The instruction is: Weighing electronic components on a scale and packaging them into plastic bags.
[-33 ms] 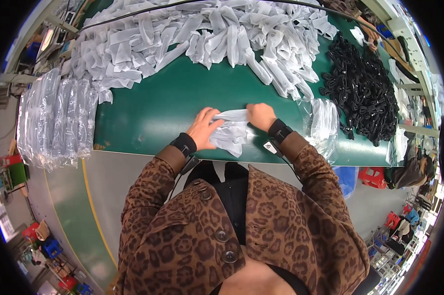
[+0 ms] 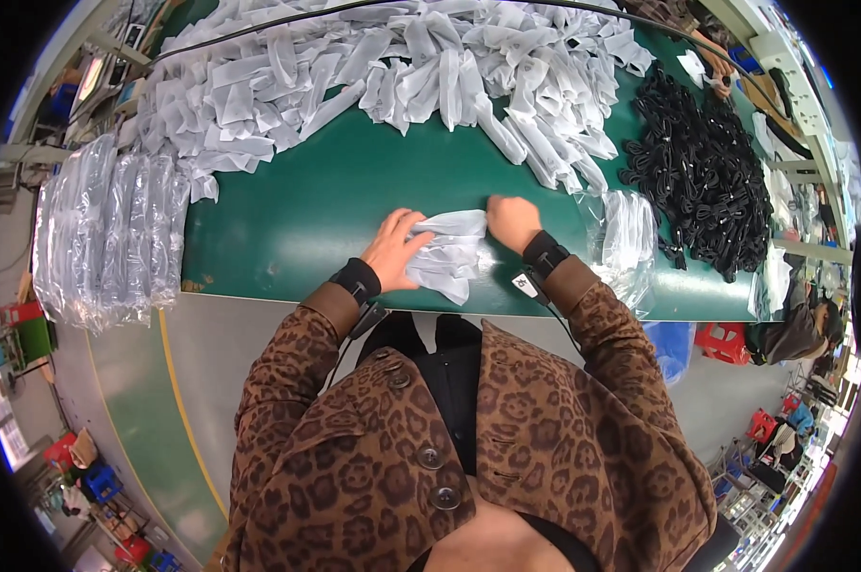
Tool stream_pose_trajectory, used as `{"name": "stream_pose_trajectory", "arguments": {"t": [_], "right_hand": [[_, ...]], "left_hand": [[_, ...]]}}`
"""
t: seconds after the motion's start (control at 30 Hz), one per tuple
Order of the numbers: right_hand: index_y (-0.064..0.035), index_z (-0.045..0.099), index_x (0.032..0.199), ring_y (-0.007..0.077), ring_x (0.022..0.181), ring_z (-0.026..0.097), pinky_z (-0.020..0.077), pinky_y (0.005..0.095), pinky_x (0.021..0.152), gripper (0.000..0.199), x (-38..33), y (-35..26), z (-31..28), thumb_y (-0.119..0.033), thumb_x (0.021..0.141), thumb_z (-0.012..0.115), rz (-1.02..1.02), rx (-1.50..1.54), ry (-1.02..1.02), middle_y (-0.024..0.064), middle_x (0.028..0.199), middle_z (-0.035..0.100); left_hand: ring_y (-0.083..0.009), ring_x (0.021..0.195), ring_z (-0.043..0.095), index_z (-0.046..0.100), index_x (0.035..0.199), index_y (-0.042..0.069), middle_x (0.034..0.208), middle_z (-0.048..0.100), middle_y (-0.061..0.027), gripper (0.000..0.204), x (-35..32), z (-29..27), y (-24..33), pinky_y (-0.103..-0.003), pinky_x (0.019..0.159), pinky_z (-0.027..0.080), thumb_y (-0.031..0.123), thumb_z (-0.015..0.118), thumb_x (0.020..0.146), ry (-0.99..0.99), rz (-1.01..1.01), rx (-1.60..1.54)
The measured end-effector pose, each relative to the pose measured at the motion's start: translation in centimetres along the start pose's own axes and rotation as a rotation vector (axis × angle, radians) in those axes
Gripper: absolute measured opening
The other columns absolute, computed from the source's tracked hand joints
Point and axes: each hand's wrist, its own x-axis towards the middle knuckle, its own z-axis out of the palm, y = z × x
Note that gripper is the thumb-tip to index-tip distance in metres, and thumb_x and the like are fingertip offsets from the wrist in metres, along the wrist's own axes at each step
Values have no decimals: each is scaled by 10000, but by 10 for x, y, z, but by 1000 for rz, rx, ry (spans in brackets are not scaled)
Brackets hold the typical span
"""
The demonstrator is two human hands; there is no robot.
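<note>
Several translucent white soft pouches (image 2: 446,257) lie overlapped in a small stack near the table's front edge. My left hand (image 2: 390,250) grips the stack's left end, its thumb and fingers spread around the edge. At the upper right corner of the stack, my right hand (image 2: 513,223) is curled closed, its knuckles up. Its fingertips are hidden, so whether it pinches the pouch edge does not show. A dark band sits around each wrist.
A large heap of white pouches (image 2: 411,71) covers the far side of the green table (image 2: 287,224). Clear bags of packed pouches (image 2: 111,234) stand at the left. A smaller clear bag (image 2: 628,234) lies at the right, beside piled black cables (image 2: 699,176). Another person's hand (image 2: 721,81) shows far right.
My right hand has shifted slightly to the right, and more of the top pouch's right end shows. My left hand stays in place.
</note>
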Motion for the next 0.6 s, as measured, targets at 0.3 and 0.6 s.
{"name": "stream_pose_trajectory", "arguments": {"t": [0.3, 0.6], "right_hand": [[-8, 590, 1003, 294, 1000, 528, 448, 389, 827, 388, -23, -59, -29, -290, 747, 661, -397, 304, 200, 131, 1031, 555], [19, 242, 1361, 391, 1241, 310, 291, 489, 1003, 1020, -51, -78, 6, -464, 623, 753, -449, 38, 3, 239, 1330, 316]], "left_hand": [[-392, 1239, 289, 493, 1152, 42, 1276, 352, -175, 742, -1, 3, 1, -469, 1010, 321, 201, 797, 495, 45, 27, 56], [-393, 1267, 270, 280, 1300, 37, 1312, 331, -202, 875, -3, 8, -1, -456, 1044, 277, 238, 768, 601, 201, 7, -113]]}}
